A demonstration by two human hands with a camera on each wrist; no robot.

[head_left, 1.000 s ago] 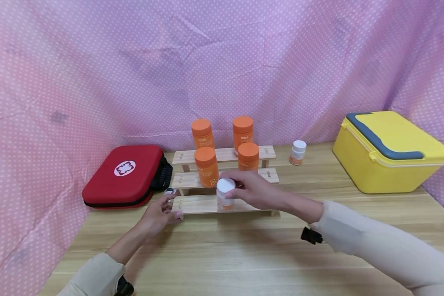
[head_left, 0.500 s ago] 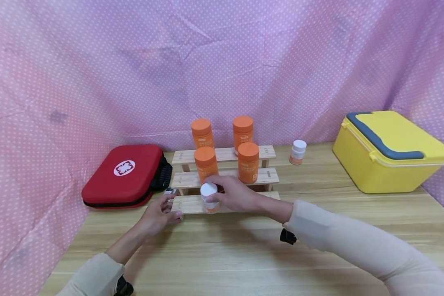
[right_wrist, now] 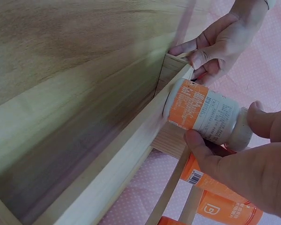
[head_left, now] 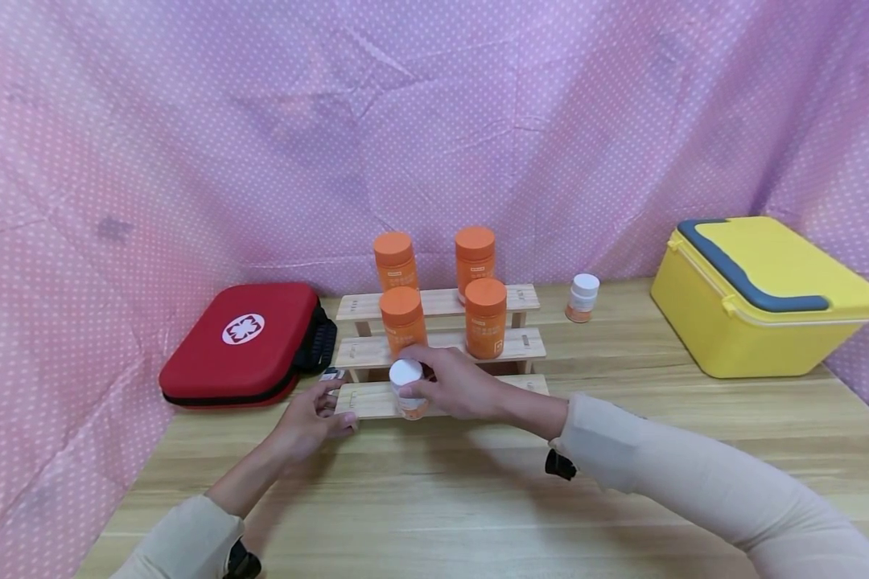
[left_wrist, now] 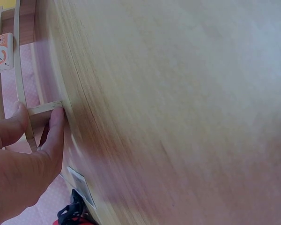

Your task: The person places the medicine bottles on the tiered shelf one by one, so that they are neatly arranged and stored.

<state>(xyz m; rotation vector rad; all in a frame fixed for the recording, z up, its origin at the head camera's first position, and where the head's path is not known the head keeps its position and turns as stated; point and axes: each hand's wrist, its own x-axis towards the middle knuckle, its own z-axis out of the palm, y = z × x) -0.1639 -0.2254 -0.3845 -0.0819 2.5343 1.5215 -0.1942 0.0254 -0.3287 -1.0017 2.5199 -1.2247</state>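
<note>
My right hand (head_left: 452, 382) holds a small white pill bottle (head_left: 408, 394) with an orange-and-white label between thumb and fingers. In the right wrist view, the upright bottle (right_wrist: 203, 112) has its base at the bottom step (right_wrist: 131, 145) of a three-tier wooden display rack. Thumb and fingers of my left hand (head_left: 307, 422) pinch the left end of that step, by its leg (left_wrist: 44, 108). Orange jars stand behind: two on the middle step, the left jar (head_left: 403, 318) and right jar (head_left: 486, 319), and two on the top step, the left jar (head_left: 395, 261) and right jar (head_left: 475, 261).
A red first-aid case (head_left: 242, 346) lies left of the rack, with a small flat white-and-dark item (head_left: 332, 374) between them. Another white pill bottle (head_left: 582, 297) stands on the wooden table (head_left: 434, 498) to the right. Farther right is a yellow box (head_left: 760, 297) with a grey handle.
My right hand has moved left along the bottom step with the pill bottle, mostly in the first half second. The left hand has stayed at the rack's end.
</note>
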